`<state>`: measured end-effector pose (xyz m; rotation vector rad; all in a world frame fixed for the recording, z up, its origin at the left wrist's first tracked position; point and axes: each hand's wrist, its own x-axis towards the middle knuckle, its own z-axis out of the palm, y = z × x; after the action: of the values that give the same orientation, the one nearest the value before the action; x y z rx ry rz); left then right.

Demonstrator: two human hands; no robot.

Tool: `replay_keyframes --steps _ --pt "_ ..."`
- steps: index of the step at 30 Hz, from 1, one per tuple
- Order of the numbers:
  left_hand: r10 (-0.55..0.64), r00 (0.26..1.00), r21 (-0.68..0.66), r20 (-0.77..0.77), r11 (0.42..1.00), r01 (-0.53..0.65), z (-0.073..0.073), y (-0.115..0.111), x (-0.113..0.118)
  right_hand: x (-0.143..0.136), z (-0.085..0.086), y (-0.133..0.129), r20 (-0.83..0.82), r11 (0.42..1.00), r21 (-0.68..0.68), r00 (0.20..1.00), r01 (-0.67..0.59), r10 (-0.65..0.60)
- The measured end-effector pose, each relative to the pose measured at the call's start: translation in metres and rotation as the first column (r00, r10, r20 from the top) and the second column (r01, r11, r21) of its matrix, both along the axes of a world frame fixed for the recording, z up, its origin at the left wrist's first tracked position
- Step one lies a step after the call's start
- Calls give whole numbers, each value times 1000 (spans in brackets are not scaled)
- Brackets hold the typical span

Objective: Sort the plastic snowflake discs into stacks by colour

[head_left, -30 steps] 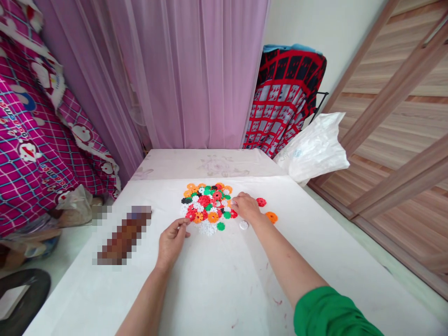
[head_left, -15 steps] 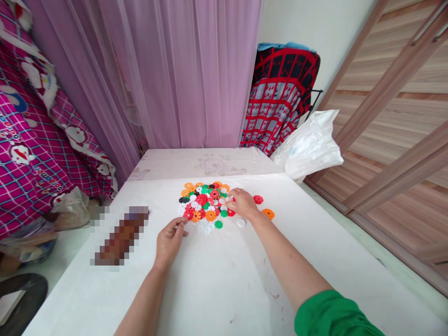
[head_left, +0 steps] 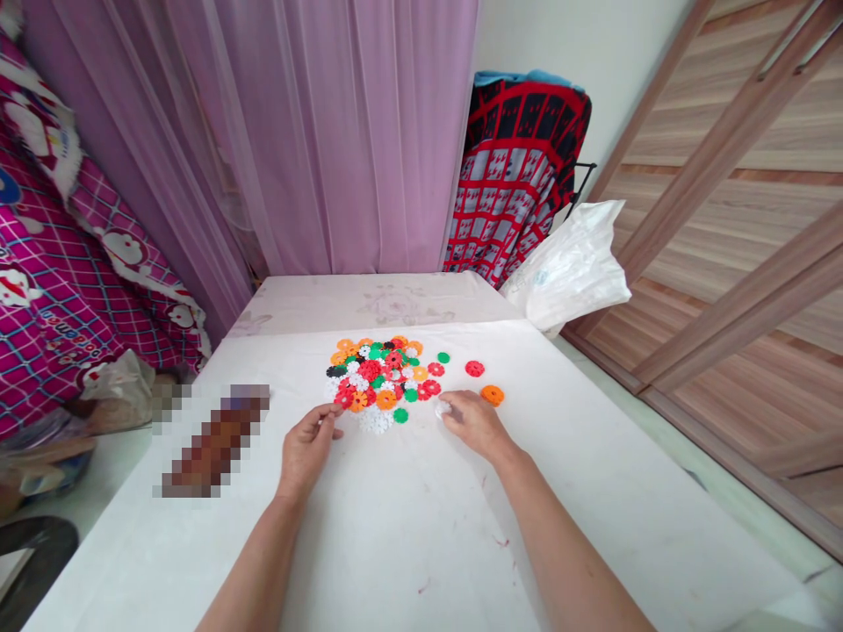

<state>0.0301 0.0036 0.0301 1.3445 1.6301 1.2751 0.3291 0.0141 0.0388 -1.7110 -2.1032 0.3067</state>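
A pile of notched plastic discs (head_left: 370, 369) in red, orange, green, white and black lies mid-table. My left hand (head_left: 311, 446) rests at its near left edge, fingers drawn together. Its fingertips meet a red disc (head_left: 343, 398); whether they grip anything I cannot make out. Right of the pile, my right hand (head_left: 479, 423) is closed around a white disc (head_left: 442, 407), low over the tabletop. The fingers partly cover that disc. Just beyond this hand lie orange discs (head_left: 492, 395) and a red disc (head_left: 474, 369). A green disc (head_left: 401, 415) sits at the pile's near side.
The discs lie on a white-covered table (head_left: 395, 527). A pixelated brown object (head_left: 214, 443) is on its left part. At the far right edge stands a white plastic bag (head_left: 572, 268), near a chair draped in red and black cloth (head_left: 520, 175). Wooden wardrobe doors (head_left: 738, 219) flank the right.
My right hand has drawn back from the pile toward me, to the white disc beside it. My left hand stays at the pile's edge. The view has shifted slightly.
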Motion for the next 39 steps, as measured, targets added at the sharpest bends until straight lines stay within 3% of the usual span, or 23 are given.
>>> replay_keyframes --steps 13,26,33,39 --pt "0 1000 17 15 1000 -1 -1 1 0 -7 1 2 -38 997 -14 997 -74 73" --pt "-1 1000 12 12 1000 1 0 1 1 2 3 2 56 999 -44 998 17 -14" --pt "8 1000 3 11 1000 -8 0 1 1 -35 23 19 202 998 49 979 -43 32" --pt "-9 1000 10 10 1000 9 -6 2 0 -57 19 19 291 985 4 942 -174 166"
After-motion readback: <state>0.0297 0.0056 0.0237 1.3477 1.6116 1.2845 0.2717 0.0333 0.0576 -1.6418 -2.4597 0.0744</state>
